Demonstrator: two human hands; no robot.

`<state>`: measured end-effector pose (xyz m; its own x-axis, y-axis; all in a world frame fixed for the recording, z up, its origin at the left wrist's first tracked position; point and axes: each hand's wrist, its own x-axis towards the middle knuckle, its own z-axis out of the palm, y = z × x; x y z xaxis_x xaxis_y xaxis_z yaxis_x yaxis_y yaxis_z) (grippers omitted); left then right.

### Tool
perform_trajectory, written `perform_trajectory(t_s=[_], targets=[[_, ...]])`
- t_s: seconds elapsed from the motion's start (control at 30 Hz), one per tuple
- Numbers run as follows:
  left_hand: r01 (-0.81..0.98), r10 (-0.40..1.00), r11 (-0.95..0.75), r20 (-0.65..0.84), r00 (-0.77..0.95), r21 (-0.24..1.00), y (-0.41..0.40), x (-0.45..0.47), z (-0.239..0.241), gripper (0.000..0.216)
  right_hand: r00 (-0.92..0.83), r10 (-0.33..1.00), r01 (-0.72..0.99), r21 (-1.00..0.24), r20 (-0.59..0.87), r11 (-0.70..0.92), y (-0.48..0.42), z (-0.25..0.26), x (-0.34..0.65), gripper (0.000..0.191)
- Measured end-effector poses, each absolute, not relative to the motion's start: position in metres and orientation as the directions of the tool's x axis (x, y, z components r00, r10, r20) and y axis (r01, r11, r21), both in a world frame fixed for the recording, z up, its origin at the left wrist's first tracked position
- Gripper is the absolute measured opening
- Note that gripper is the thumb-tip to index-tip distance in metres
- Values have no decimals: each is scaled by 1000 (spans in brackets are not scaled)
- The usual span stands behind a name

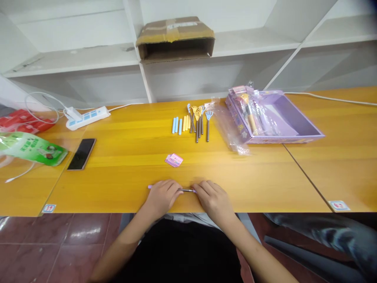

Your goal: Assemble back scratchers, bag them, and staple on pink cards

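Note:
Close to the table's front edge, a telescopic back scratcher (pixel 187 190) with a thin metal rod lies crosswise between my hands. My left hand (pixel 165 195) is closed around its left part, and a purple tip sticks out past the fingers. The fingers of my right hand (pixel 213 200) pinch its right end, where a little purple shows; the rest is hidden. Farther back lie several metal back scratcher rods with blue and yellow claw heads (pixel 208 114). To their left are blue sleeves (pixel 180 127) and yellow sleeves (pixel 184 123). Small purple cards (pixel 174 160) lie ahead of my hands.
A purple tray box (pixel 303 118) holding plastic-wrapped items stands at the back right, clear wrapping (pixel 231 133) beside it. Left are a phone (pixel 81 154), a power strip (pixel 88 118) and a green packet (pixel 38 149). A cardboard box (pixel 176 37) sits on the shelf.

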<state>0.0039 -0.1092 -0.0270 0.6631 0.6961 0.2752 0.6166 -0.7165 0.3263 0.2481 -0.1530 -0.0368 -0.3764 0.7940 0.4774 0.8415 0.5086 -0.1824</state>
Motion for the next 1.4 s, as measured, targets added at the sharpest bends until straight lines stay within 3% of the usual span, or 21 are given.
perform_trajectory(t_s=[0.2, 0.73, 0.83, 1.03, 1.23, 1.4], targets=[[642, 702, -710, 223, 676, 290, -110, 4, -23, 16, -340, 842, 794, -352, 418, 496, -150, -36, 250, 18], [665, 752, -645, 159, 639, 377, -106, 3, -26, 14, -368, 821, 774, -346, 436, 531, -149, -35, 250, 18], [665, 749, -653, 183, 636, 361, -108, 3, -24, 15, -382, 813, 786, -309, 439, 536, -150, -34, 250, 20], [667, 726, -682, 169, 667, 300, -114, -16, -7, 15, -480, 791, 827, -105, 378, 552, -157, -27, 264, 24], [657, 713, -700, 236, 660, 281, -102, -65, 1, 18, -446, 804, 855, -77, 393, 512, -158, -25, 312, 24], [693, 754, -657, 264, 602, 297, -88, -122, 6, 19, -415, 821, 897, 23, 393, 442, -171, -25, 383, 33]])
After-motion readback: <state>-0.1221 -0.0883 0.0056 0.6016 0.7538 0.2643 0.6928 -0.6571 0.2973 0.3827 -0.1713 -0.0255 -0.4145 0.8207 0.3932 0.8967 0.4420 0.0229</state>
